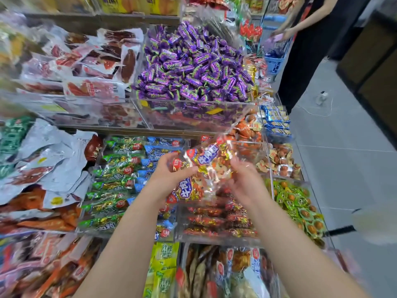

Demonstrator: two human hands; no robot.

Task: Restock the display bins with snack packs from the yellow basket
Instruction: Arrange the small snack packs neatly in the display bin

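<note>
Both my hands hold a clear bag of red and gold snack packs [206, 162] with a blue label, above a clear bin of red snack packs [217, 220]. My left hand [171, 175] grips the bag's left side, thumb on top. My right hand [245, 179] holds its right edge, blurred by motion. The bag's top reaches up over an acrylic bin [249, 147] with orange packs. The yellow basket is not in view.
Clear bins stand in tiers: purple candies [193, 65], green and blue packs [120, 179], green round packs [298, 203], vacuum-packed meats [90, 61] at the left. Another person [318, 39] stands at the back right by a blue basket [275, 61]. Grey floor lies to the right.
</note>
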